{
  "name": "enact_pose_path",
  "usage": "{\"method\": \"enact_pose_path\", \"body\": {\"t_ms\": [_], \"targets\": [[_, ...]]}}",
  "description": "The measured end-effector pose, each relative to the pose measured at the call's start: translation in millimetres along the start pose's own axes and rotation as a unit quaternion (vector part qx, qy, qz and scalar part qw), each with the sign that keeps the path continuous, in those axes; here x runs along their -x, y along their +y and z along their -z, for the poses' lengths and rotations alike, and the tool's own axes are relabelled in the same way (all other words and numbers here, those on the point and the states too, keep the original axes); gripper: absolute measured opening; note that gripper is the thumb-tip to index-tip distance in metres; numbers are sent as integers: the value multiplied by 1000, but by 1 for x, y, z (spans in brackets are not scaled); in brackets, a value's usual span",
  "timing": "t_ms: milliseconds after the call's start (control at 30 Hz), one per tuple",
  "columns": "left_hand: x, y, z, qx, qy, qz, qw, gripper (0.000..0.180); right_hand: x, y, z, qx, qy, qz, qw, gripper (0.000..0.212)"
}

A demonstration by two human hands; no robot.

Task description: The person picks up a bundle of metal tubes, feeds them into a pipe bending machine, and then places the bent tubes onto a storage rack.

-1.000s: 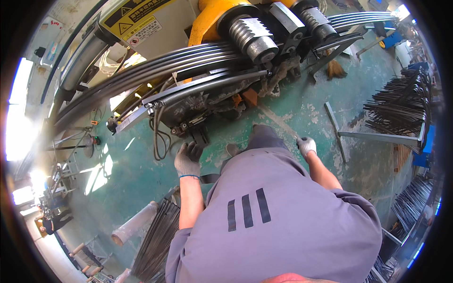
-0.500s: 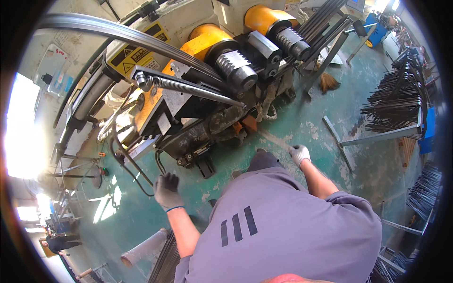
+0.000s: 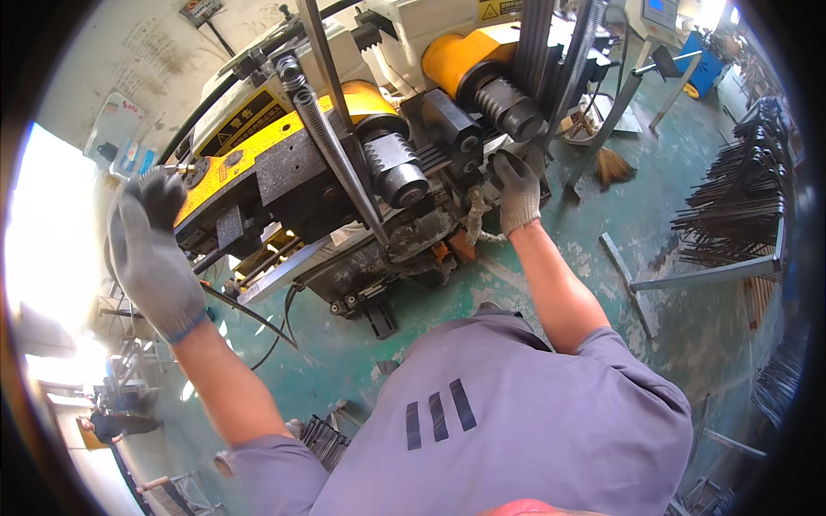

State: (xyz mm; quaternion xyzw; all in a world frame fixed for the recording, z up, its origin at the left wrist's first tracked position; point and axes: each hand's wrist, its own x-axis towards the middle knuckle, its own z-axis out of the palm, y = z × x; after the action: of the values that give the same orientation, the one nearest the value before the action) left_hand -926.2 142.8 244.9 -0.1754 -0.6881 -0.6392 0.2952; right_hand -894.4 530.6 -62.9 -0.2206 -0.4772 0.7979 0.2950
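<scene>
Grey work gloves cover both hands. At the far left, my left hand (image 3: 155,254) is raised beside the end of the machine's yellow arm (image 3: 249,155). Its thumb stands apart from the dark-tipped fingers, and the glove is slightly blurred. My right hand (image 3: 518,193) reaches forward to the machine, just below the right ridged black roller (image 3: 509,107) and beside a black block (image 3: 453,138). Its fingers are bent, and whatever lies in them is hidden. Between my hands are the left ridged roller (image 3: 394,168) and a slanting rod with a coil spring (image 3: 331,142).
Long dark metal bars (image 3: 535,52) rise at the machine's back. A broom head (image 3: 614,168) lies on the green floor at right. Beyond a metal stand (image 3: 705,273) is a heap of dark rods (image 3: 731,193). Another person (image 3: 125,426) is at far left.
Both hands have risen from low beside my body to the machine, the left going outward. The machine's long bars and spring rod now appear steeper in view.
</scene>
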Motion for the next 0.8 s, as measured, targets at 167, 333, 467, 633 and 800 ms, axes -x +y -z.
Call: {"method": "enact_pose_path", "body": {"t_ms": [167,333,467,633,800], "targets": [[-44,33,-106,-53,-98,-27,993,70,-21,-24,-11,-96,-34,-57,993,33],[-63,54,-171,-129,-148,-99,976,45,-36,-18,-25,-110,-68,-59,990,34],[-60,63,-208,-209,-135,-79,965,36,-48,-16,-29,-25,-68,-35,997,34],[-47,80,-232,-285,-67,-7,956,25,-47,-26,-46,-127,-63,-105,984,39],[-37,74,-227,-340,-106,-80,931,20,-62,-20,-45,-64,-52,-80,993,40]]}}
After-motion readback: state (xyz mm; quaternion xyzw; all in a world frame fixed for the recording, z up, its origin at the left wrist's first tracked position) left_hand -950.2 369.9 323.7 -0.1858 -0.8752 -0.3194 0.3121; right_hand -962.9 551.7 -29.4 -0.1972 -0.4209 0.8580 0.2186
